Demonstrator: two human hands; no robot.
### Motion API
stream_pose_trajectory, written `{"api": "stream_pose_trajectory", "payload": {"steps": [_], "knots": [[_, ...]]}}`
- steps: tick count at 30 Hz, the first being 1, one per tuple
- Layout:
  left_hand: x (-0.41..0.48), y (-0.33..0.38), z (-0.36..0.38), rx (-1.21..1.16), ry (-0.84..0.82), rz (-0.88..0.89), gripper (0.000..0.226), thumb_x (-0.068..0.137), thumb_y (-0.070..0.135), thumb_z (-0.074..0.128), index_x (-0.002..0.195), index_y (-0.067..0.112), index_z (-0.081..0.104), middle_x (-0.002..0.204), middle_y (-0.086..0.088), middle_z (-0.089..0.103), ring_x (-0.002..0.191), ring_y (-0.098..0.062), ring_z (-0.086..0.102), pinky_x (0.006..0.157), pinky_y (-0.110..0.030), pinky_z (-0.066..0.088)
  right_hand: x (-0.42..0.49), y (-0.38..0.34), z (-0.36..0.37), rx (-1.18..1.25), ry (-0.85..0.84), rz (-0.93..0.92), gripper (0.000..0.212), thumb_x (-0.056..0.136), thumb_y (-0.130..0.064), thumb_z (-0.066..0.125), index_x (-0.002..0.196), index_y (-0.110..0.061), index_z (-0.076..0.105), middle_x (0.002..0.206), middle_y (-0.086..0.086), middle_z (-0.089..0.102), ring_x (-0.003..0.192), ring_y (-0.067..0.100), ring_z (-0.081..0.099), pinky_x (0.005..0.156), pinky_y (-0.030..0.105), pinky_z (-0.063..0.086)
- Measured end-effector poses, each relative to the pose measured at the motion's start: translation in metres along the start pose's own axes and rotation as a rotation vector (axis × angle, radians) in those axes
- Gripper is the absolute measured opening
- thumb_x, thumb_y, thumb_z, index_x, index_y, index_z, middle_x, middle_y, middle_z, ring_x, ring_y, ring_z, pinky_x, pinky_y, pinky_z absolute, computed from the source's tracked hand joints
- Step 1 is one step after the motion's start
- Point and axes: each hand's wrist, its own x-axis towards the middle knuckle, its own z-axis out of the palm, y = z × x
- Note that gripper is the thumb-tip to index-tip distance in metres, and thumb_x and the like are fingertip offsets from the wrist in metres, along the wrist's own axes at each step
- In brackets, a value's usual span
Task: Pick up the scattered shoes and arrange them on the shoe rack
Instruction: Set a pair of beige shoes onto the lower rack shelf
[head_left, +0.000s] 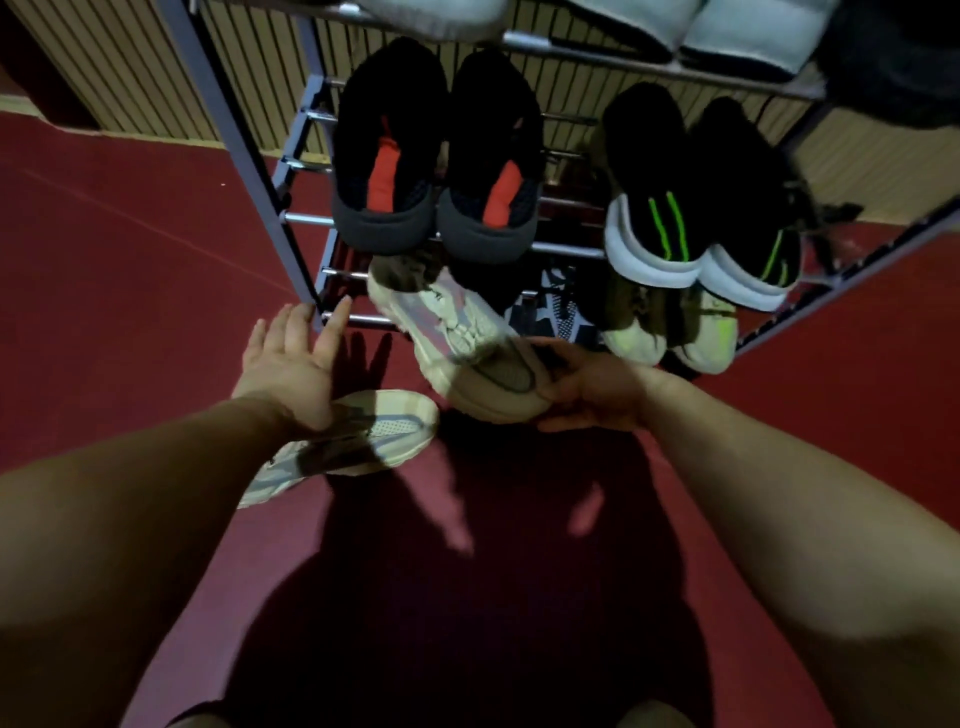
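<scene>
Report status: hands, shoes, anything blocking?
Right hand grips beige sneaker, at rack low shelf. Left hand open, empty. Second sneaker on floor. Slot looks free.

I read the shoe rack (306, 218) as metal: shiny chrome rails on a matt grey-blue painted frame. The 2 black shoes with red strips (387, 156) show knit mesh cloth over matt rubbery soles. The beige shoe (457, 338) has mesh panels and a dull sole. The red floor (130, 260) looks smooth and matt.
</scene>
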Motion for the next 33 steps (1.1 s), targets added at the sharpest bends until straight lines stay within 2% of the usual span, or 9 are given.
{"api": "stream_pose_trajectory", "payload": {"steps": [3,6,8,12,17,19,23,28,33], "knots": [[-0.006,0.006,-0.014,0.047,-0.014,0.043,0.114,0.079,0.050,0.064,0.145,0.024,-0.025,0.155,-0.016,-0.009,0.144,-0.032,-0.010,0.117,-0.043,-0.008,-0.017,0.010,-0.019,-0.092,-0.118,0.072,0.063,0.087,0.006,0.051,0.134,-0.034,0.038,0.109,-0.008,0.061,0.092,0.014,0.062,0.067,0.030,0.058],[-0.013,0.005,-0.023,0.060,-0.048,0.025,0.113,0.080,0.051,0.063,0.146,0.024,-0.023,0.155,-0.016,-0.012,0.144,-0.031,-0.012,0.117,-0.042,-0.009,-0.029,0.013,-0.025,-0.217,-0.319,0.181,0.062,0.075,-0.004,0.061,0.124,-0.039,0.047,0.117,-0.010,0.061,0.099,0.016,0.061,0.072,0.030,0.057],[-0.018,0.003,-0.023,0.078,-0.089,0.012,0.110,0.080,0.053,0.061,0.147,0.025,-0.020,0.156,-0.015,-0.011,0.144,-0.030,-0.012,0.118,-0.041,-0.008,-0.031,0.015,-0.021,-0.299,-0.428,0.240,0.059,0.081,-0.001,0.058,0.121,-0.042,0.048,0.124,-0.008,0.059,0.103,0.017,0.061,0.077,0.031,0.056],[-0.027,-0.001,-0.017,0.078,-0.203,0.007,0.094,0.086,0.052,0.053,0.150,0.027,-0.011,0.157,-0.012,-0.009,0.145,-0.028,-0.008,0.118,-0.038,-0.004,-0.024,0.014,0.000,-0.437,-0.469,0.296,0.065,0.089,0.013,0.042,0.125,-0.041,0.047,0.139,0.009,0.049,0.111,0.024,0.055,0.082,0.035,0.052],[-0.025,-0.008,-0.013,0.051,-0.251,0.026,0.083,0.090,0.053,0.048,0.151,0.031,-0.004,0.158,-0.006,-0.006,0.146,-0.028,-0.003,0.117,-0.037,0.001,0.000,0.013,0.048,-0.534,-0.456,0.311,0.068,0.091,0.015,0.037,0.142,-0.031,0.035,0.119,0.003,0.052,0.097,0.018,0.056,0.075,0.031,0.051],[-0.022,-0.016,-0.014,0.040,-0.264,0.029,0.085,0.088,0.054,0.050,0.151,0.031,-0.002,0.158,-0.006,-0.003,0.145,-0.029,0.000,0.117,-0.037,0.005,0.013,0.014,0.071,-0.683,-0.411,0.243,0.062,0.093,0.010,0.039,0.143,-0.026,0.036,0.121,0.003,0.051,0.103,0.021,0.054,0.074,0.028,0.049],[-0.018,-0.043,-0.008,0.045,-0.306,0.015,0.088,0.086,0.052,0.056,0.151,0.031,0.000,0.158,-0.005,0.005,0.144,-0.031,0.009,0.117,-0.038,0.015,0.041,0.020,0.108,-1.560,-0.171,-0.139,0.052,0.094,-0.029,0.050,0.144,-0.027,0.035,0.145,0.011,0.037,0.127,0.029,0.042,0.099,0.034,0.037],[-0.017,-0.074,-0.002,0.163,-0.468,0.009,0.095,0.084,0.041,0.063,0.151,0.030,-0.004,0.156,-0.005,0.014,0.140,-0.031,0.021,0.113,-0.040,0.027,0.050,0.027,0.134,-1.758,-0.109,-0.334,0.096,0.078,-0.063,0.060,0.150,-0.034,0.003,0.158,0.010,0.000,0.145,0.032,-0.002,0.114,0.047,0.005],[-0.022,-0.080,0.010,0.296,-0.571,0.180,0.100,0.081,0.042,0.066,0.151,0.026,-0.004,0.157,-0.004,0.014,0.143,-0.027,0.017,0.116,-0.039,0.021,0.069,0.040,0.161,-1.792,-0.082,-0.370,0.097,0.081,-0.063,0.055,0.151,-0.028,-0.003,0.156,0.011,0.008,0.144,0.030,0.004,0.114,0.050,0.005]]}}
